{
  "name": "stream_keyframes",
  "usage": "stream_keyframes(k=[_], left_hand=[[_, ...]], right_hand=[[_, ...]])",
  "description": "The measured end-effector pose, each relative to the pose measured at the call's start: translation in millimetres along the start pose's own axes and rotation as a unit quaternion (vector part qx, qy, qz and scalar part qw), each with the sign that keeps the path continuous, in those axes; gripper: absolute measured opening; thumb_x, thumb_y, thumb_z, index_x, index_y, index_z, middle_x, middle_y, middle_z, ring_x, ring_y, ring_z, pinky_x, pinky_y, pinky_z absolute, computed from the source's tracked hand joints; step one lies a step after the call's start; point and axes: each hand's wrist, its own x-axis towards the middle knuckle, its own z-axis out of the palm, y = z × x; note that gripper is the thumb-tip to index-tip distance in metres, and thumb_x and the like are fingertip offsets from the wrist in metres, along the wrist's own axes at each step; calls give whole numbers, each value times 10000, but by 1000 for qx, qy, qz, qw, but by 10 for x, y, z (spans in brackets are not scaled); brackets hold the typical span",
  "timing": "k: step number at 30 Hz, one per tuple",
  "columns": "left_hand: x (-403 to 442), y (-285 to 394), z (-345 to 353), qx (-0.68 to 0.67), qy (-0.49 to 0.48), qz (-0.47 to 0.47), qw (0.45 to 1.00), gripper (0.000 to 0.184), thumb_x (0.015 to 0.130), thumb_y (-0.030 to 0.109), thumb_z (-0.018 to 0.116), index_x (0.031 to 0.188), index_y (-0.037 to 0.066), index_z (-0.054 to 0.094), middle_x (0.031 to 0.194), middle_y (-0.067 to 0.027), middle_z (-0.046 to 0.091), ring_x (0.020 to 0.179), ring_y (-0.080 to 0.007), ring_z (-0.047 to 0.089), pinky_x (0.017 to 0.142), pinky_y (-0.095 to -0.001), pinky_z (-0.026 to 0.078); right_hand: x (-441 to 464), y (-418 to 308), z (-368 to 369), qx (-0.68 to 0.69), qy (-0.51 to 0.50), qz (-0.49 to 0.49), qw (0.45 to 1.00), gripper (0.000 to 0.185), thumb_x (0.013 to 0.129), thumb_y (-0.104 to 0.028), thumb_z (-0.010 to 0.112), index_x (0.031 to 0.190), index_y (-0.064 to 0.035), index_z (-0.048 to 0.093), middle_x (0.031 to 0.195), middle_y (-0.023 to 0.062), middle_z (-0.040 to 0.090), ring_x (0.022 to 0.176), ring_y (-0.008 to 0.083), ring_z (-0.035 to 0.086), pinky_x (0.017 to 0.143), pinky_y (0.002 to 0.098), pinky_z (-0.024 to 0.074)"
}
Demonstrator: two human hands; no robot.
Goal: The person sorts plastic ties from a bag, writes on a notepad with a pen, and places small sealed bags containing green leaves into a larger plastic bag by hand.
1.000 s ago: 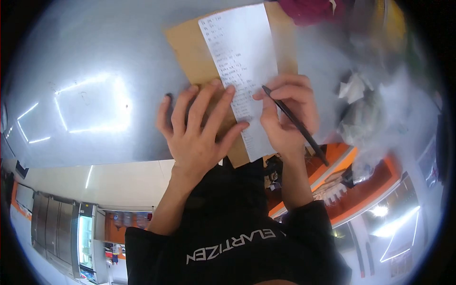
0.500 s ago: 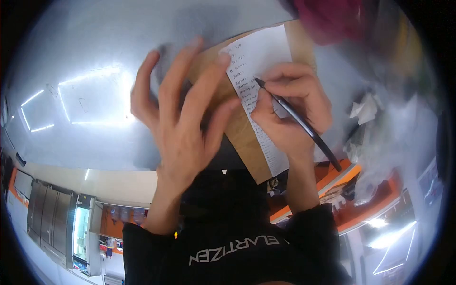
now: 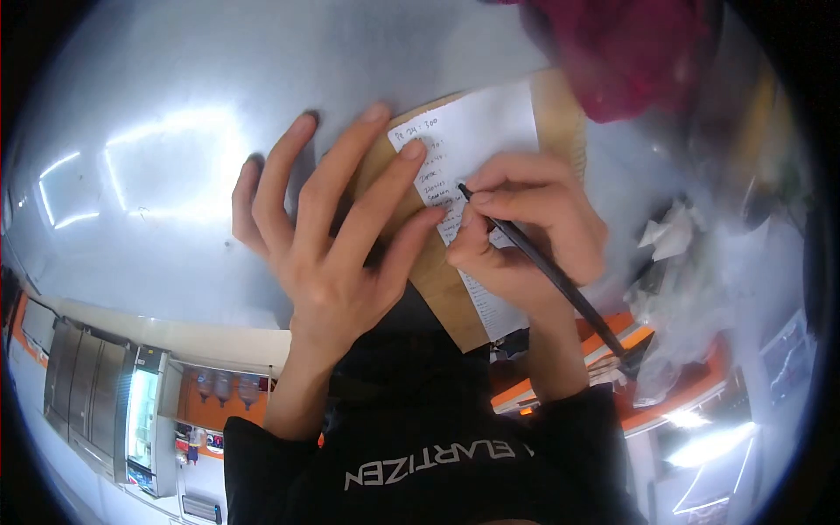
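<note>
Right hand (image 3: pixel 560 232) pinches black pen (image 3: pixel 556 278), tip on the written sheet (image 3: pixel 490 122), which runs from 11 o'clock to under that hand. Left hand (image 3: pixel 324 262) spread, index at sheet's left edge. Brown backing (image 3: pixel 448 302) beneath. Maroon cloth (image 3: pixel 617 52) at 1 o'clock, clear plastic (image 3: pixel 665 297) at 4. Right hand blocks mid-sheet; lower lines illegible, upper-right items blurred.

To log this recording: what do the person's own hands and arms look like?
The left hand and right hand are ungloved, with no ring, watch or bracelet showing. Black sleeves end well above the wrists; the black shirt has white lettering across its front.
</note>
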Motion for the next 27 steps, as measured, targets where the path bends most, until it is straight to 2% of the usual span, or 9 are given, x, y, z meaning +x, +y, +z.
stream_keyframes(k=[11,27], left_hand=[[-1,-33,0,-2,12,17,1000,435,820,261,800,1250,235,736,1444,-16,608,1447,-283,382,1198,-485,192],[-6,-51,3,-6,16,16,1000,431,818,231,773,1247,228,738,1447,-16,603,1447,-288,374,1200,-490,178]], right_hand=[[36,-8,31,-33,8,-17,999,226,782,31,798,911,3,614,950,139,693,744,156,660,649,249,556],[25,-18,49,-44,12,-20,999,229,768,79,771,922,3,619,942,137,678,760,158,651,654,250,549]])
